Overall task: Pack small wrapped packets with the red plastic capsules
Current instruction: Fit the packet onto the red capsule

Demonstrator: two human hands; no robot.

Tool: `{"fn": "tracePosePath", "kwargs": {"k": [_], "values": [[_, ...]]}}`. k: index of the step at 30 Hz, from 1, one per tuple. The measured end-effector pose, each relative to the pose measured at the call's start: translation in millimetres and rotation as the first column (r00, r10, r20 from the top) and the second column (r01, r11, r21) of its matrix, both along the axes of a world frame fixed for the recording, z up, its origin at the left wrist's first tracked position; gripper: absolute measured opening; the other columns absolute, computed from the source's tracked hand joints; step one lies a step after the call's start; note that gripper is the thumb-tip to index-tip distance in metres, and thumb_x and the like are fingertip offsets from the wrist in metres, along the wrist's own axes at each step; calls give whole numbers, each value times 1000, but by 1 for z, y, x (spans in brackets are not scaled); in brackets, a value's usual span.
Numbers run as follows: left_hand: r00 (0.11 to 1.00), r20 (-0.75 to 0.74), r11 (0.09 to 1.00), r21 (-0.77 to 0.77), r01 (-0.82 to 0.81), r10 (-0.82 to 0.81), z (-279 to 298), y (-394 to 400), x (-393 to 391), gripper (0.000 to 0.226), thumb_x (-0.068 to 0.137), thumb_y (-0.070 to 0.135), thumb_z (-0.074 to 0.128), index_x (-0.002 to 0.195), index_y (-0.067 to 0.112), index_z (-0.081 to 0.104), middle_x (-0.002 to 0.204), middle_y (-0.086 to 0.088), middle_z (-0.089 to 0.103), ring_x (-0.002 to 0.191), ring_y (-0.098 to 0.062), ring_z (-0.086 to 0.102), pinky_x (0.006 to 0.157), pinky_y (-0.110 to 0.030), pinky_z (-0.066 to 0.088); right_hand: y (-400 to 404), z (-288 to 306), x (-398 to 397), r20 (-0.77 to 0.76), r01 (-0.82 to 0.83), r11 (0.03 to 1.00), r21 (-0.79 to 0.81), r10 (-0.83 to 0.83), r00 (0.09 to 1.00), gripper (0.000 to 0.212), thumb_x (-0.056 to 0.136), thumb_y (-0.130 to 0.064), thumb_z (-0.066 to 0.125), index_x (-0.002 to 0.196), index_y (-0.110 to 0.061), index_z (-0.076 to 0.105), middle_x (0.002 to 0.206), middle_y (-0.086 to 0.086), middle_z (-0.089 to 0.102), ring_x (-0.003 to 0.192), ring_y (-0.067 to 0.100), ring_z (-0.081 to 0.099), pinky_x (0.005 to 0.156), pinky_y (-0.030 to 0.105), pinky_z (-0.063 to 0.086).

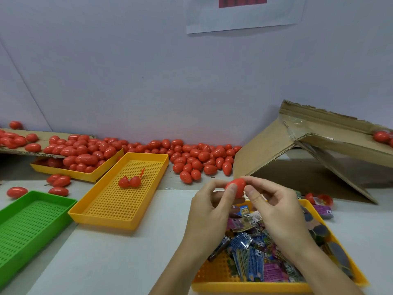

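Together both hands, left [209, 206] and right [274, 206], pinch a red capsule [236, 188], fingers hiding its seam.

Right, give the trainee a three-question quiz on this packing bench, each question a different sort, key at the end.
1. True or false: both hands hold one red capsule above the packet tray.
2. What lies in the middle yellow tray? A) an opened capsule B) packets C) nothing
3. Fill in: the tray at the near left edge is coloured ____.

Key:
1. True: left hand and right hand pinch it together.
2. A: the opened capsule.
3. Green: the green tray.
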State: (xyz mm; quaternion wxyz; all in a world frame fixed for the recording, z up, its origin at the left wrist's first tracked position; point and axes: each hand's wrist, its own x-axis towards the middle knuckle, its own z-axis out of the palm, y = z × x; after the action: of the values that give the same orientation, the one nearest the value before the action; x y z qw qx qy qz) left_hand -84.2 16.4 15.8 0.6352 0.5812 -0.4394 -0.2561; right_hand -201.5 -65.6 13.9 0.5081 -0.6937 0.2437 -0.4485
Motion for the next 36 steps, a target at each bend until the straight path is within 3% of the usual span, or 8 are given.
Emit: {"fn": "tracePosePath", "kwargs": {"k": [3, 14, 19, 23, 26, 29, 32, 36], "values": [[993, -103, 998, 33, 56, -53, 2, -1, 1, 34, 97, 36, 51, 112, 11, 68, 98, -6, 76, 92, -21, 74, 74, -32, 62, -1, 0, 0, -6, 1, 1000, -27, -1, 1000, 21, 90, -20, 65, 106, -31, 74, 105, -13, 73, 103, 2, 66, 77, 11, 52], [866, -471, 978, 27, 205, -168, 5, -1, -1, 32, 102, 23, 46, 104, -2, 65, 84, -26, 72, 66, -25, 68, 64, -28, 57, 1, 3, 0, 16, 9, 1000, 10, -9, 1000, 22, 80, -42, 65, 99, -36, 75, 98, -13, 76, 99, 6, 70, 79, 19, 57], [646, -724, 963, -97, 252, -242, 9, 1, 4, 39, 86, 29, 51, 84, 0, 77, 63, -16, 60, 53, -19, 54, 51, -23, 46, -4, 6, -3, 113, -58, 982, 178, 38, 993, 33, 84, -49, 58, 102, -32, 78, 84, -1, 71, 92, 17, 68, 80, 37, 54], [553, -788, 961, -181, 211, -270, 9, 2, 9, 34, 85, 25, 54, 81, 1, 77, 65, -15, 57, 55, -18, 53, 52, -23, 45, -9, 7, -5, 180, -51, 961, 273, 1, 984, 25, 92, -35, 55, 97, -29, 80, 79, -1, 68, 80, 11, 63, 64, 28, 49], [600, -770, 975, -140, 175, -218, 9, 1, 9, 29, 84, 27, 60, 76, 6, 77, 73, -14, 63, 62, -18, 58, 56, -23, 49, -13, 5, -8, 86, 43, 969, 242, -66, 994, 25, 100, -19, 55, 98, -27, 79, 84, -3, 73, 84, 9, 68, 65, 26, 50], [710, -699, 997, -67, 49, -82, 9, -2, 11, 33, 80, 29, 67, 96, 0, 67, 84, -15, 70, 69, -20, 65, 61, -28, 51, -19, 6, -14, -160, 94, 995, 20, -90, 983, 25, 98, -16, 58, 101, -37, 72, 89, -16, 74, 89, -1, 68, 67, 17, 52], [755, -655, 996, -40, -83, 37, 8, -2, 14, 48, 73, 29, 71, 108, -2, 60, 87, -16, 74, 77, -22, 72, 58, -24, 56, -23, 4, -20, -429, 68, 972, -227, -163, 889, 21, 95, -20, 64, 100, -39, 72, 86, -22, 71, 88, -12, 60, 65, 9, 46], [803, -586, 990, -8, -140, 109, 6, 0, 17, 42, 77, 26, 74, 106, 2, 57, 86, -16, 74, 78, -25, 73, 56, -24, 55, -19, 0, -18, -568, -35, 929, -368, -194, 800, 18, 92, -20, 68, 90, -37, 73, 85, -23, 66, 86, -4, 60, 66, 8, 46]]}}
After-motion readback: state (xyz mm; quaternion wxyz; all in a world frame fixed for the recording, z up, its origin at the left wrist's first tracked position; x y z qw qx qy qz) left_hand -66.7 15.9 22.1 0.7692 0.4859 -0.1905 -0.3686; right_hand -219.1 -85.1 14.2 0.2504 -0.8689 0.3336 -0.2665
